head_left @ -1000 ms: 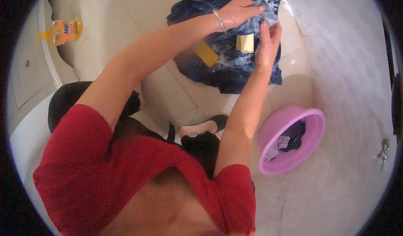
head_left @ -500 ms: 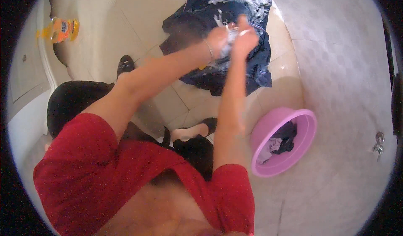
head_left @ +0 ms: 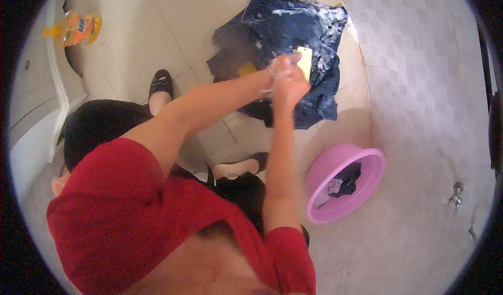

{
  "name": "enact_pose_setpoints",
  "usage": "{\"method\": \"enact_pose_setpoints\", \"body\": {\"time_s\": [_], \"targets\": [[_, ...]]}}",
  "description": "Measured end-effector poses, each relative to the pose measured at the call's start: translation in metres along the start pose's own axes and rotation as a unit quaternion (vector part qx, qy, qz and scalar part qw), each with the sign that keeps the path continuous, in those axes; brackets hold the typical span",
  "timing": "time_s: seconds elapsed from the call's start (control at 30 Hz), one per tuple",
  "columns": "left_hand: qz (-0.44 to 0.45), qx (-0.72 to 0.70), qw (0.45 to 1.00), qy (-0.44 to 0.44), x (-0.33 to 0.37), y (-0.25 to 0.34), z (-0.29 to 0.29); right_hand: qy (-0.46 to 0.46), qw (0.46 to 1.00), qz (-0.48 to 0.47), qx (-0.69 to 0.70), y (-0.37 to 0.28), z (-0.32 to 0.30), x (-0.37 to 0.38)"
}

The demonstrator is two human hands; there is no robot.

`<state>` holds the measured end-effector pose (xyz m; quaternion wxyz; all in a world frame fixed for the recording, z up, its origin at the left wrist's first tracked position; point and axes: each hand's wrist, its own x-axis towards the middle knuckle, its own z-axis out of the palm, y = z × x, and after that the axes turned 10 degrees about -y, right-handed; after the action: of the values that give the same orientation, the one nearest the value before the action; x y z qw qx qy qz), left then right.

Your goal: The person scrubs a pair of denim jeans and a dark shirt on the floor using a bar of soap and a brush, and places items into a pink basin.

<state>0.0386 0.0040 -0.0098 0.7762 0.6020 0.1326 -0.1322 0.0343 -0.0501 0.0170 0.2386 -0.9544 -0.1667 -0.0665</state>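
A dark blue, wet garment lies spread on the tiles, streaked with white foam. Over its near part my two hands meet, one overlapping the other. My right hand is closed on a flat yellow scrub brush with a small hole at its far end; no bristles show. My left hand lies against the brush's left side with fingers bent; what they hold is hidden. Foam clings around the left wrist. Another yellow patch shows on the garment beside my left forearm.
A pink basin with dark and pale cloth in it stands tilted at the right. An orange-yellow bottle is at the far left. A metal tap juts from the tiled wall. My shoes rest near the garment.
Both hands have come a little nearer to me and closer together. The yellow brush now shows at the right hand; before, blurred pale foam was between the hands. The whole view has shifted slightly.
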Motion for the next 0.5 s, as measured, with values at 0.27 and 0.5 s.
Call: {"method": "enact_pose_setpoints", "body": {"time_s": [0.27, 0.5], "targets": [[-0.031, -0.514, 0.853, -0.09, 0.019, -0.022, -0.04, 0.229, 0.97, 0.082, 0.023, -0.045, 0.035, 0.031], [0.18, -0.051, 0.981, -0.042, 0.013, -0.019, -0.022, -0.092, 0.991, 0.053, -0.079, -0.039, -0.016, 0.032]]}}
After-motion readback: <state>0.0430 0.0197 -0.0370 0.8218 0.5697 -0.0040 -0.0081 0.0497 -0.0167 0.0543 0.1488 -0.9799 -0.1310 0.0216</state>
